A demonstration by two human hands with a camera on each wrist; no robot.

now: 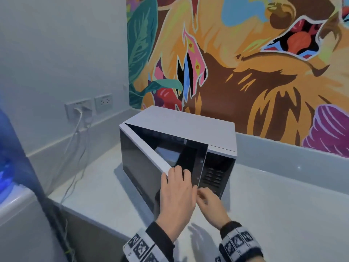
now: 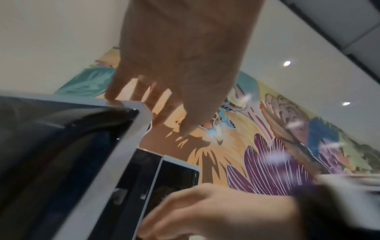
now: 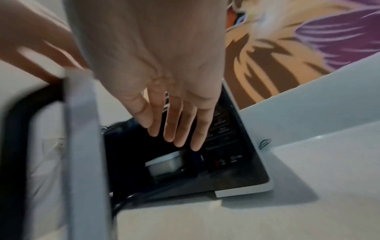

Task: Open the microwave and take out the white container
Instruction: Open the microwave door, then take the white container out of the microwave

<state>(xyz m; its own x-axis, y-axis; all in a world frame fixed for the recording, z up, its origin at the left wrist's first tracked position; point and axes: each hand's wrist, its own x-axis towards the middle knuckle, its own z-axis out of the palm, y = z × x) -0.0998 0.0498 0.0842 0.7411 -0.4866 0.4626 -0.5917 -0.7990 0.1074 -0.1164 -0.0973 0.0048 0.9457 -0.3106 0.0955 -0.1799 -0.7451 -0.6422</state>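
Left hand [image 1: 176,195] lays nearly straight fingers over the free edge of the half-open door [image 1: 139,167]; right hand [image 1: 209,203] is released, empty, at the gap. The white container [image 3: 164,164] sits inside the microwave [image 1: 181,123]. Swing the door wide before reaching in

Soft dim indoor light, motion-blurred wrist views, wide-angle bending at edges.

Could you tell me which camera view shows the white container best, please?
The right wrist view: the white container sits in the microwave's cavity, beyond the right hand's straight fingers. The head view hides it behind the part-open door and left hand; the left wrist view shows none of it.
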